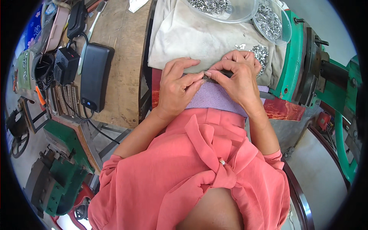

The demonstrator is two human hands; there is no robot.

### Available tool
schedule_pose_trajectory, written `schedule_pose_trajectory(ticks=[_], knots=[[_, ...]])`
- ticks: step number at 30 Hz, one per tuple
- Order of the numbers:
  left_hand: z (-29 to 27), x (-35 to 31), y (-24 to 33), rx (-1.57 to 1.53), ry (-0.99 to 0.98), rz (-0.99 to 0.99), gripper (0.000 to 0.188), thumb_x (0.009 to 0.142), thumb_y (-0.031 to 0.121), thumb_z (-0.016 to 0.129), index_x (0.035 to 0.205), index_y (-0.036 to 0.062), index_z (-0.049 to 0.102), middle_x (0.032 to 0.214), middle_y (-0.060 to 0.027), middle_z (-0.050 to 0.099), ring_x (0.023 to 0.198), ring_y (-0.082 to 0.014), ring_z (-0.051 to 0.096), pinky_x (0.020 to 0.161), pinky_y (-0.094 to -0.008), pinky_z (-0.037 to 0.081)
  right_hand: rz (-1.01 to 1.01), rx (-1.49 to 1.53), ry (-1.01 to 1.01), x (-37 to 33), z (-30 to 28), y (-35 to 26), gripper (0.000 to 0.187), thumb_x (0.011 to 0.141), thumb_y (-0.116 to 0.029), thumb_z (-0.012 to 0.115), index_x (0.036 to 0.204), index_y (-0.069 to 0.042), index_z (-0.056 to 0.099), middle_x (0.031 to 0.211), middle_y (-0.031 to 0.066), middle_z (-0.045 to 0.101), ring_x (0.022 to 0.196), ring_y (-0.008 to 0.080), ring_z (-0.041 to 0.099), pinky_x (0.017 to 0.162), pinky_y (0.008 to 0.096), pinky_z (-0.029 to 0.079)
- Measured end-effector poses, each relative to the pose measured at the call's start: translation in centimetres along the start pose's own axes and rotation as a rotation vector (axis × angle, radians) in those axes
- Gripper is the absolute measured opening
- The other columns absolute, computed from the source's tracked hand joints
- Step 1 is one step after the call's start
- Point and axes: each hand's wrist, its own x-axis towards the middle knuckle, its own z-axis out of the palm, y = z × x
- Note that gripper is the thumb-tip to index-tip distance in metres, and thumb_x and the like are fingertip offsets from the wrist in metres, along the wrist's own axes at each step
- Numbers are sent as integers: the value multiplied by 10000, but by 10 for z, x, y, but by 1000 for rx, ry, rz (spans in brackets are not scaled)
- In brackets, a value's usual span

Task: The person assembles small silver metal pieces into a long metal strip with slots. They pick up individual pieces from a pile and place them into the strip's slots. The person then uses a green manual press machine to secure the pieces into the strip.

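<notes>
My left hand (pixel 174 86) and my right hand (pixel 239 74) meet at the near edge of a pale cloth (pixel 184 42). Thumb and index finger of each pinch a small metal piece (pixel 206 77) between them; its exact kind is too small to make out. Something dark shows partly under my right fingers. Just beyond that hand, a heap of small shiny metal parts (pixel 261 55) lies on the cloth, with a few flat silver bits (pixel 240 46) beside it. A purple checked cloth (pixel 216 94) covers my lap below both hands.
Two clear plastic tubs (pixel 249 15) of silver parts stand at the far side. To the right is a green machine (pixel 289 57). On the wooden table (pixel 124 73) at left lie a black power bank (pixel 97 76), cables and a toothbrush (pixel 96 19).
</notes>
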Motion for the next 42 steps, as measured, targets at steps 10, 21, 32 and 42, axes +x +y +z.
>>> schedule_pose_trajectory(ticks=[10,21,32,42], knots=[[-1,0,1,-6,1,-3,271,729,38,815,995,78,785,1203,-102,678,1158,-306,578,974,-397,455,-23,-31,12,-4,-5,7,198,722,-328,849,819,-160,812,896,-27,617,985,243,472,953,452,277],[-1,1,2,3,-8,-14,264,739,52,818,1001,73,789,1203,-102,678,1172,-306,572,980,-395,454,15,-28,-12,-10,-12,13,180,739,-335,837,833,-183,817,886,-39,622,971,234,461,950,448,268],[-2,1,4,20,-14,-19,250,744,57,819,992,73,788,1201,-96,680,1176,-305,574,974,-392,461,41,-40,13,-17,-15,16,171,734,-321,838,829,-180,815,875,-40,627,969,225,471,959,436,262],[-2,1,4,39,-15,-16,247,742,58,820,986,64,789,1190,-104,684,1164,-313,583,974,-395,464,41,-55,48,-20,-19,20,179,731,-330,842,820,-177,814,836,-29,612,952,224,473,941,432,270]])
